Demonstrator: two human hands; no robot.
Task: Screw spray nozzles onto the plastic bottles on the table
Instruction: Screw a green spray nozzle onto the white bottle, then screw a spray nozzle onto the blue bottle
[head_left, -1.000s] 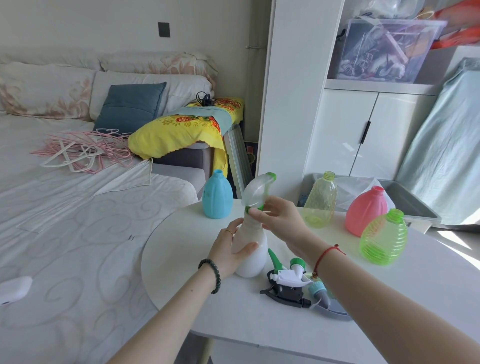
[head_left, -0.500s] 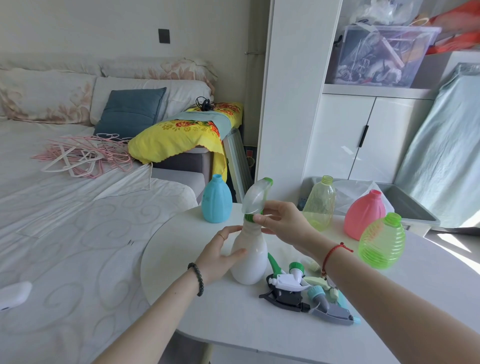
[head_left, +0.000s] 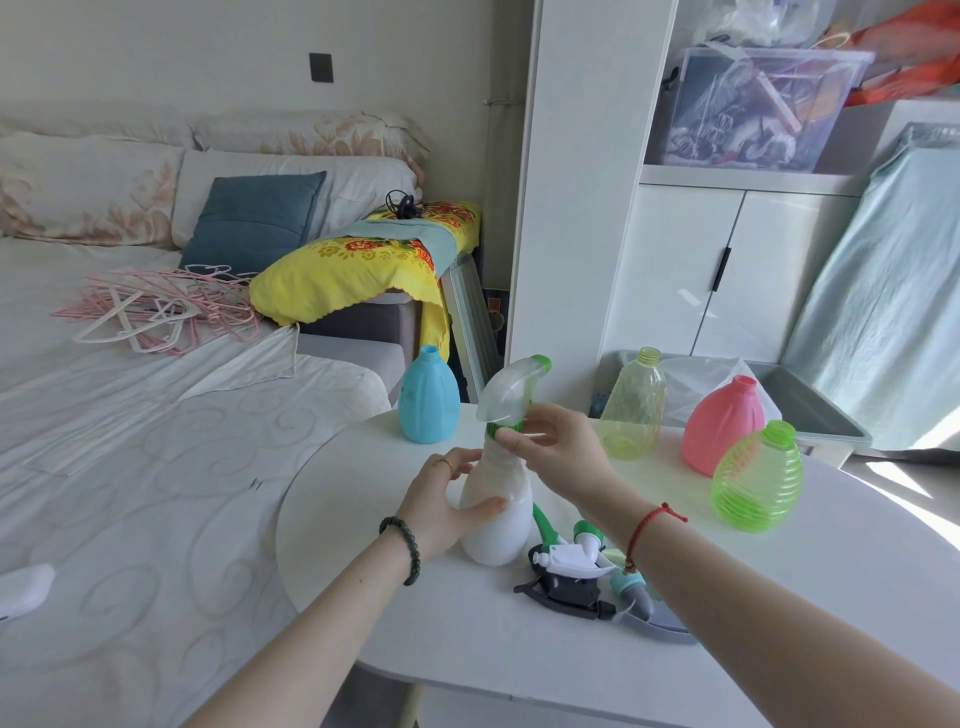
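Observation:
A white plastic bottle stands upright on the white round table. My left hand wraps around its body. A clear spray nozzle with a green collar sits on the bottle's neck, and my right hand pinches that collar. Right of the bottle lies a pile of loose spray nozzles, black, white, green and grey. Open-necked bottles stand further back: a blue bottle, a pale yellow bottle, a pink bottle and a green ribbed bottle.
A bed with pink hangers runs along the table's left side. A grey bin and a white cabinet stand behind the table. A white object lies on the bed at the left edge.
My left hand loosened its hold on the white bottle, then closed around it again. My right hand stayed at the nozzle's green collar, shifting its fingers. The view moved slightly.

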